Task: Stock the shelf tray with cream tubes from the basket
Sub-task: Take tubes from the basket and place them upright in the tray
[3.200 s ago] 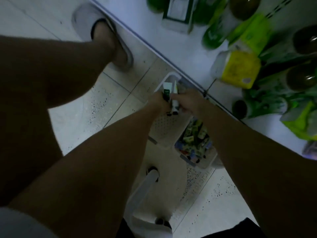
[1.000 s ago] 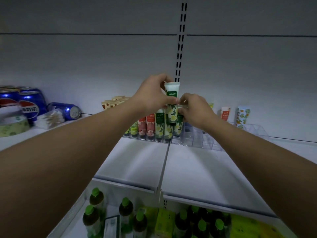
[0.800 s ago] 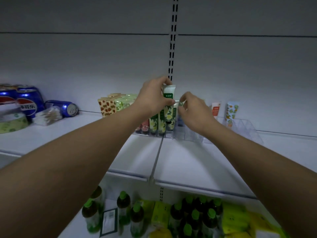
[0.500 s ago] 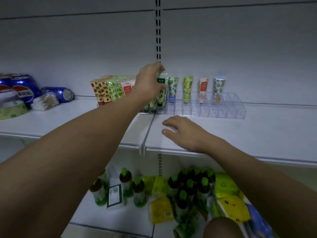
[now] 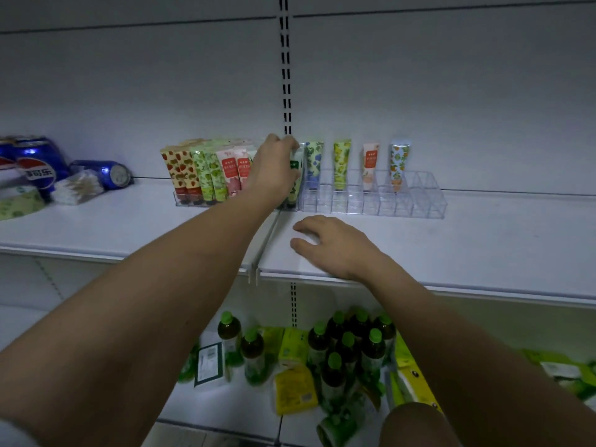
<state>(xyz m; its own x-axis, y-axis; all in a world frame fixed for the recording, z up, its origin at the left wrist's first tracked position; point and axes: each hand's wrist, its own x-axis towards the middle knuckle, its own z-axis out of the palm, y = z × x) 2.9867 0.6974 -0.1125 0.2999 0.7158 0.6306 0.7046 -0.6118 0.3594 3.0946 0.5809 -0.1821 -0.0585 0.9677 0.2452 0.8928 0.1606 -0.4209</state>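
Observation:
A clear plastic tray (image 5: pixel 416 201) with small compartments stands at the back of the white shelf (image 5: pixel 483 246). Its left part is packed with upright cream tubes (image 5: pixel 206 172). Further right, several single tubes (image 5: pixel 341 162) stand apart in the back row. My left hand (image 5: pixel 274 169) reaches to the tray and grips a green and white tube (image 5: pixel 295 179), held upright among the others. My right hand (image 5: pixel 332 243) rests flat on the shelf in front of the tray, fingers spread, holding nothing. The basket is out of view.
Blue soda cans (image 5: pixel 35 162), a pack of cotton swabs (image 5: pixel 77 188) and a green tape roll (image 5: pixel 19 203) lie at the shelf's left end. The lower shelf holds green-capped bottles (image 5: pixel 348 346) and yellow packets (image 5: pixel 293 391). My knee (image 5: pixel 419 427) shows at the bottom.
Both hands came up from the basket with tubes. My right hand let go and dropped to the shelf surface. My left hand moved its tube down into the tray.

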